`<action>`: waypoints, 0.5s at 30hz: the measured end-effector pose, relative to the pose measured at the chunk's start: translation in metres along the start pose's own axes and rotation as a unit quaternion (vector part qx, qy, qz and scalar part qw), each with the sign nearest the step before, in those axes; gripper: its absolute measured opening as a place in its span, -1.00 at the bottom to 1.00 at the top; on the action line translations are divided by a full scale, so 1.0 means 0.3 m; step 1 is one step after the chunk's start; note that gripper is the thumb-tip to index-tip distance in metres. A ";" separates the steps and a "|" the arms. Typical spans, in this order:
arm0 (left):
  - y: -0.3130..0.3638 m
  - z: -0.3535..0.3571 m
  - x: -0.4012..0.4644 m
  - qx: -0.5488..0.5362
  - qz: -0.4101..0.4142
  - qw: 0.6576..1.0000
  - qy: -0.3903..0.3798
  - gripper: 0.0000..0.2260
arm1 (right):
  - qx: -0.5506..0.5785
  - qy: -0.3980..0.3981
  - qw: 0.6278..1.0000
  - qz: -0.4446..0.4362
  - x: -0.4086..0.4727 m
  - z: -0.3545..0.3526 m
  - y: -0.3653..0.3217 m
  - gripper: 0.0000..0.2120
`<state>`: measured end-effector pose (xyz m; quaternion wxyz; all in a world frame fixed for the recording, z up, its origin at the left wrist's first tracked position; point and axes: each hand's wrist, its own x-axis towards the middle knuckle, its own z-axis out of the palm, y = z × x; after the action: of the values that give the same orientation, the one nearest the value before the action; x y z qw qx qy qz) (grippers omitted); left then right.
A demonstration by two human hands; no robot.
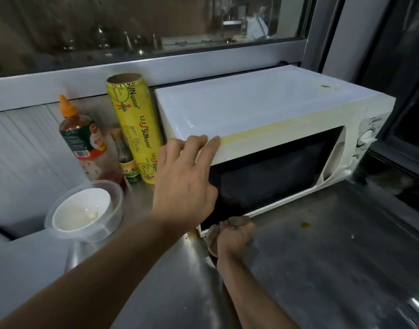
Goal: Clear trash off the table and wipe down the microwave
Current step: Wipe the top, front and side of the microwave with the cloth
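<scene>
In the head view, your left hand (187, 179) lies flat with straight fingers on the top front edge of the white microwave (263, 110), which sits on the steel table (322, 257) at about 1 o'clock from your hands, while your right hand (234, 236) is clamped around a bunched brown rag (230, 222) at the door's lower left corner. Keep that left hand bracing so the oven doesn't slide, and drag the rag toward 3 o'clock along the door's bottom rim in overlapping passes. The plastic tub (85, 213) holding a white cup at 9 o'clock looks like trash to clear, and the yellow spot (305, 224) on the table likely needs a wipe.

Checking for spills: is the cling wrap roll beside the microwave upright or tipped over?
Upright, leaning slightly. The cling wrap roll stands on end left of the microwave, its open cardboard core facing up.
</scene>
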<state>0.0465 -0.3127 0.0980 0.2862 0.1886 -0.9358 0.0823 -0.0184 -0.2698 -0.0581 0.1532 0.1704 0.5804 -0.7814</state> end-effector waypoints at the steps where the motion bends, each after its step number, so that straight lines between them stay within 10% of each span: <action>1: -0.003 0.001 -0.001 0.002 0.002 1.000 -0.004 -0.37 | 0.009 0.007 1.000 -0.001 -0.026 0.015 0.009 -0.72; 9: -0.011 -0.001 -0.005 0.005 0.000 1.000 -0.002 -0.36 | -0.243 -0.073 0.964 -0.084 -0.153 0.017 0.086 -0.83; 15: 0.001 -0.007 -0.017 0.012 -0.009 1.000 -0.012 -0.33 | -0.187 -0.103 0.964 -0.159 -0.207 -0.071 0.046 -0.59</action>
<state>0.0514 -0.3104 0.0968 0.2734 0.2010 -0.9365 0.0885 0.0453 -0.2505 -0.0481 0.1155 -0.0372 0.7171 -0.6863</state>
